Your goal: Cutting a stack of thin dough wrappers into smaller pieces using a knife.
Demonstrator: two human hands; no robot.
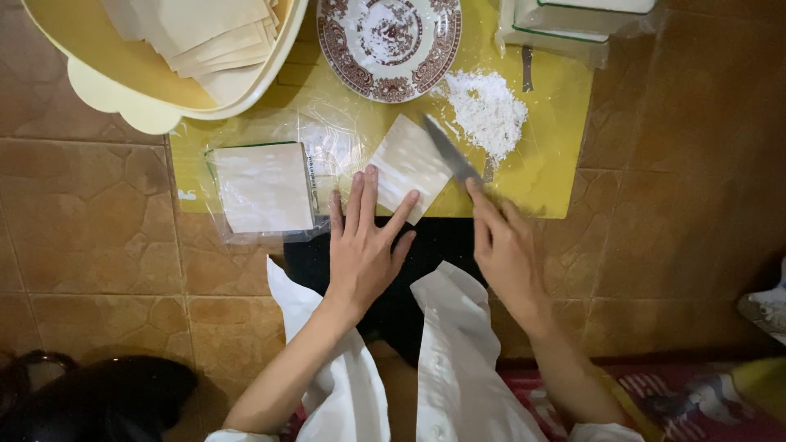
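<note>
A square stack of thin white dough sheets [407,164] lies tilted on a yellow mat [548,139] on the tiled floor. My left hand [364,241] rests flat, its fingertips pressing the near edge of that stack. My right hand [503,245] grips a knife [450,151], whose blade lies across the stack's right corner. A pile of white flour [489,108] sits just right of the blade.
A second stack of dough sheets [264,187] in clear plastic lies left. A cream bowl [123,90] holding cut sheets is at top left, a brown-patterned floured plate [389,41] at top centre, and a plastic-wrapped tray [565,24] at top right.
</note>
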